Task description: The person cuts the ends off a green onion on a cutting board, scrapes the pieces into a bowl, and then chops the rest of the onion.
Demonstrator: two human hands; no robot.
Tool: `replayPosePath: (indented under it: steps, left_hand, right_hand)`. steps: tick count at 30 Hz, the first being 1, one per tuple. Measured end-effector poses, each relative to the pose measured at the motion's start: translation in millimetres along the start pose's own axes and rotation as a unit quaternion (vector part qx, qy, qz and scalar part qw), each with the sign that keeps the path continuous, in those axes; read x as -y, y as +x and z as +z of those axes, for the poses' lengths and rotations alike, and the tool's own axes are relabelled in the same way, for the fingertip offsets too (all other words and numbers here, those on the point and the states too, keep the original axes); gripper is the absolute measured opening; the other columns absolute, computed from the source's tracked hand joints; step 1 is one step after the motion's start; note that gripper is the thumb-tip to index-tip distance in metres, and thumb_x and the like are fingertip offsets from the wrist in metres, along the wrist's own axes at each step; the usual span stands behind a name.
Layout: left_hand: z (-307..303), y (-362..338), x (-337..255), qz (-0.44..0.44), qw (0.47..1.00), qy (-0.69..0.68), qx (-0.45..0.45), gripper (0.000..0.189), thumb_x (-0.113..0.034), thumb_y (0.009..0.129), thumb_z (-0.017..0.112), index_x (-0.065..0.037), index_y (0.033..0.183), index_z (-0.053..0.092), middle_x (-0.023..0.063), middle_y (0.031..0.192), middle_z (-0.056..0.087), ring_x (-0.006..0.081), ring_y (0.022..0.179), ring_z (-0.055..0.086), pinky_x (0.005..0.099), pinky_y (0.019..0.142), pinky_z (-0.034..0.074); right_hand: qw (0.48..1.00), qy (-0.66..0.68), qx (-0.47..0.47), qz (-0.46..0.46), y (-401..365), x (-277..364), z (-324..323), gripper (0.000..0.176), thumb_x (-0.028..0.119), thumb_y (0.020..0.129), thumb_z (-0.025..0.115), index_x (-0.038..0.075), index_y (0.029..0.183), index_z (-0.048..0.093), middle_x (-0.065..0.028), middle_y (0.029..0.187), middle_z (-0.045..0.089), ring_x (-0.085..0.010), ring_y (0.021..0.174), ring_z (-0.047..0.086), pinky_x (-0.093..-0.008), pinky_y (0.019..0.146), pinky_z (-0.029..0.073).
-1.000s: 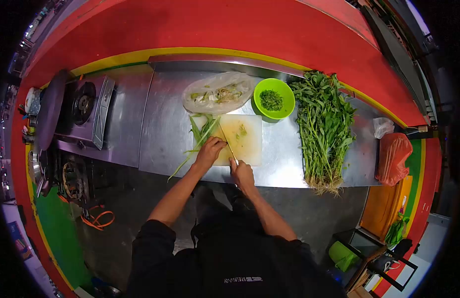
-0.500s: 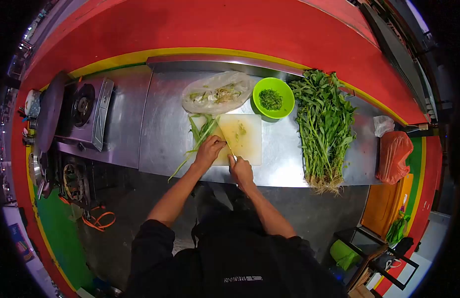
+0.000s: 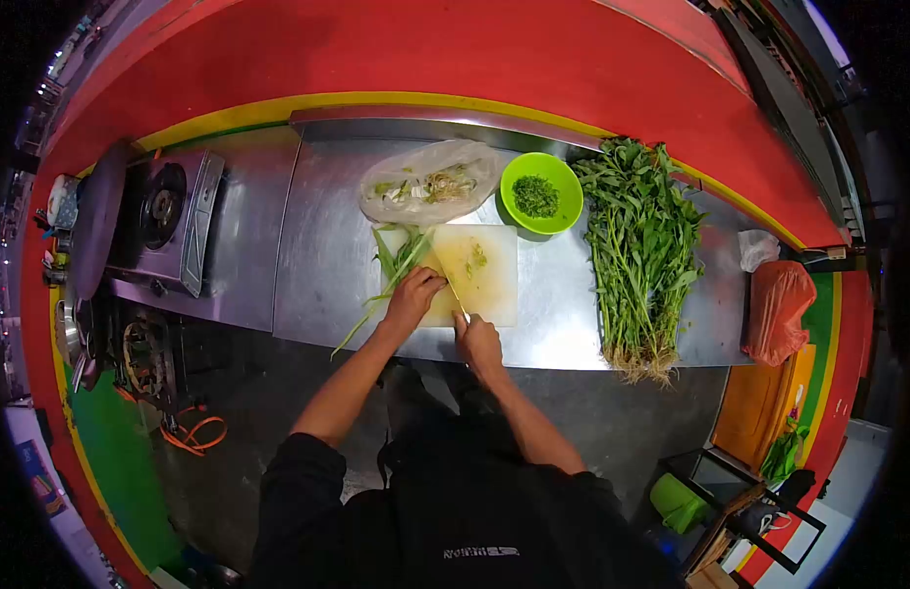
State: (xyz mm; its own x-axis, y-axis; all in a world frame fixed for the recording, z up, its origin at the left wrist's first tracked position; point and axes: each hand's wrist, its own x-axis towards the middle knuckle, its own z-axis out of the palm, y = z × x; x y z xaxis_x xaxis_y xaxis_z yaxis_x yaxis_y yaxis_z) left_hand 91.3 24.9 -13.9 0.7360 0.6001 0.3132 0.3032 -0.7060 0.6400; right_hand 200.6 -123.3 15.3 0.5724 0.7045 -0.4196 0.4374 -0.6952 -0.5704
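Note:
My right hand (image 3: 479,344) is wrapped round the handle of a knife (image 3: 454,289), whose narrow blade points up and left over the cutting board (image 3: 496,285). Close to the blade, my left hand (image 3: 415,296) presses long green spring onion leaves (image 3: 404,257) against the board, its fingers curled. Some leaves reach past the board's left side and hang toward the counter's front. Small chopped pieces (image 3: 476,257) lie on the board to the right of the knife. Behind the board stands a bright green bowl (image 3: 540,217) with finely chopped greens (image 3: 535,196) inside.
A clear plastic bag (image 3: 474,162) of trimmings lies behind the board. Tall leafy greens with roots (image 3: 639,255) cover the counter's right part, near a red plastic bag (image 3: 779,309). A gas stove (image 3: 170,211) stands at left. The steel counter (image 3: 312,245) backs onto a red wall (image 3: 396,49).
Both hands stay almost in the same place, with only a very slight shift of the knife. The spring onion leaves and the bowl have not moved.

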Motion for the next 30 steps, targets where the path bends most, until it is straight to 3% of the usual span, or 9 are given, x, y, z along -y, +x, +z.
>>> replayPosePath:
  steps: [17, 23, 26, 30]
  left_hand:
    - [2.3, -0.9, 0.0, -0.016, 1.0, 0.004, -0.008, 0.01, -0.007, 0.084, 0.074, -0.006, 0.093, 0.076, 0.0072, 0.092, 0.068, 0.028, 0.093, 0.064, 0.0402, 0.081, 0.054]
    - [-4.3, -1.2, -2.5, -0.004, 1.0, 0.007, 0.02, 0.017, 0.0, 0.082, 0.07, -0.004, 0.096, 0.076, 0.0089, 0.095, 0.067, 0.0293, 0.095, 0.065, 0.0401, 0.082, 0.054]
    - [-6.0, -4.3, -3.4, -0.001, 0.999, 0.026, 0.026, 0.03, 0.007, 0.077, 0.065, -0.004, 0.102, 0.076, 0.0099, 0.099, 0.066, 0.0305, 0.099, 0.064, 0.0406, 0.085, 0.053]
    - [-7.2, -3.3, -4.4, 0.002, 0.999, 0.027, 0.036, 0.032, 0.004, 0.078, 0.062, -0.004, 0.106, 0.077, 0.0081, 0.099, 0.064, 0.0281, 0.1, 0.062, 0.0394, 0.087, 0.053]
  right_hand:
    - [1.0, 0.026, -0.006, -0.011, -2.9, -6.1, 1.0, 0.054, 0.044, 0.101, 0.056, -0.008, 0.093, 0.07, -0.0363, 0.08, 0.067, -0.054, 0.081, 0.068, -0.0592, 0.074, 0.054]
    - [1.0, -0.002, -0.016, -0.005, -1.9, -5.8, 4.2, 0.058, 0.049, 0.1, 0.055, -0.006, 0.093, 0.07, -0.0363, 0.081, 0.067, -0.0545, 0.081, 0.068, -0.0589, 0.074, 0.055]
    - [1.0, -0.012, -0.019, 0.001, 4.6, -1.7, 7.2, 0.057, 0.048, 0.101, 0.055, -0.006, 0.094, 0.07, -0.0365, 0.08, 0.067, -0.0547, 0.082, 0.068, -0.0598, 0.074, 0.055]
    - [1.0, 0.011, -0.008, -0.003, 6.2, -3.3, 6.5, 0.056, 0.046, 0.101, 0.055, -0.007, 0.096, 0.071, -0.0368, 0.081, 0.067, -0.0552, 0.082, 0.067, -0.06, 0.074, 0.054]
